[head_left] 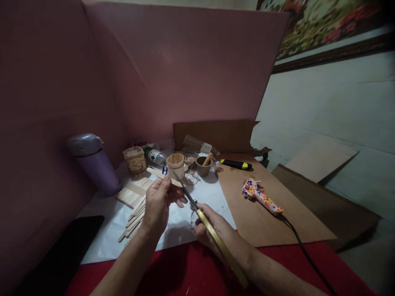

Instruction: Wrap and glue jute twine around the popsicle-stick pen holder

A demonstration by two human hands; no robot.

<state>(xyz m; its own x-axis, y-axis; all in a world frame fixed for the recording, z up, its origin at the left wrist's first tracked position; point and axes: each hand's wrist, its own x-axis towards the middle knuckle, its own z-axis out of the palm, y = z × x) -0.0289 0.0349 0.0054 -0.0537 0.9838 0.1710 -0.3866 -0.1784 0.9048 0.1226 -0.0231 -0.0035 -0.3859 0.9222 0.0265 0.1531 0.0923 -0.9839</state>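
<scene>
Between the thumb and fingers of my left hand [157,203] a flat wooden craft stick [154,173] is pinched, slanting down to the right. My right hand [214,226] is closed around the yellow handles of a pair of scissors [190,198]. The dark blades point up and left, at the stick's right end; whether they touch it I cannot tell. Just beyond my hands stands a small cup covered in craft sticks [175,166]. Loose craft sticks [133,222] lie left of my left hand, with a banded bundle of sticks [131,195] behind them.
A floral glue gun [262,197] with a black cord lies on a cardboard sheet [277,230] at right. Behind are a box cutter [236,164], a small pot [204,166], plastic bottles [154,156] and a decorated cup [135,160]. A purple tumbler [98,168] stands left.
</scene>
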